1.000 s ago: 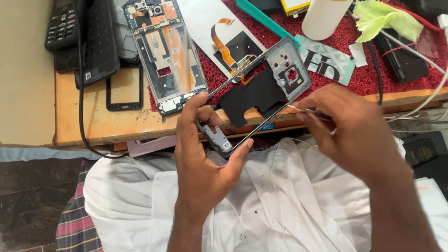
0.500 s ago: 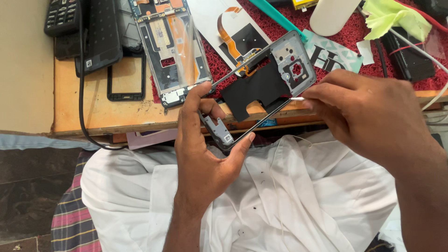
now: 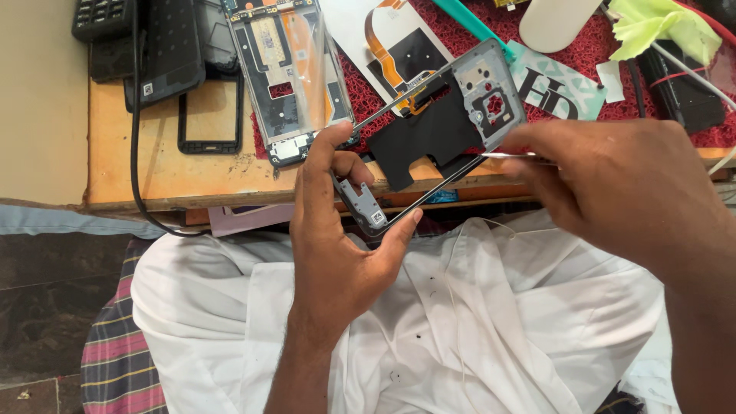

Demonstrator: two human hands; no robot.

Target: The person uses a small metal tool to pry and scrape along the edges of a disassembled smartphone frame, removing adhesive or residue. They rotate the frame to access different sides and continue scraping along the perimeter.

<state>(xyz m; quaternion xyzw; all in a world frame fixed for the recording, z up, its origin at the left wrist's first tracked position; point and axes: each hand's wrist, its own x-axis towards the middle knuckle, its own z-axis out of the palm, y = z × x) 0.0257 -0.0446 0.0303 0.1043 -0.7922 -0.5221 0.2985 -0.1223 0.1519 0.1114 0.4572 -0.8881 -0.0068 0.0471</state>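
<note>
My left hand [image 3: 337, 230] grips the lower end of a grey phone middle frame [image 3: 429, 130], thumb and fingers around its bottom edge, holding it tilted above my lap and the table's front edge. A black sheet covers the frame's middle. My right hand [image 3: 621, 184] is closed on thin metal tweezers [image 3: 510, 156], whose tip touches the frame's right side just under the camera cutout. Part of the tweezers is hidden inside my fingers.
An opened phone body [image 3: 287, 73] with exposed board lies on the wooden table [image 3: 153, 176], beside a black bezel frame [image 3: 211, 111], dark phones [image 3: 165, 46] and a black cable [image 3: 138, 169]. A red mat [image 3: 460, 38] holds a flex-cable panel, green tool, white object and yellow cloth.
My right hand has moved slightly with the tweezers along the frame's right edge. The left hand keeps the same grip on the frame; the view has shifted a little.
</note>
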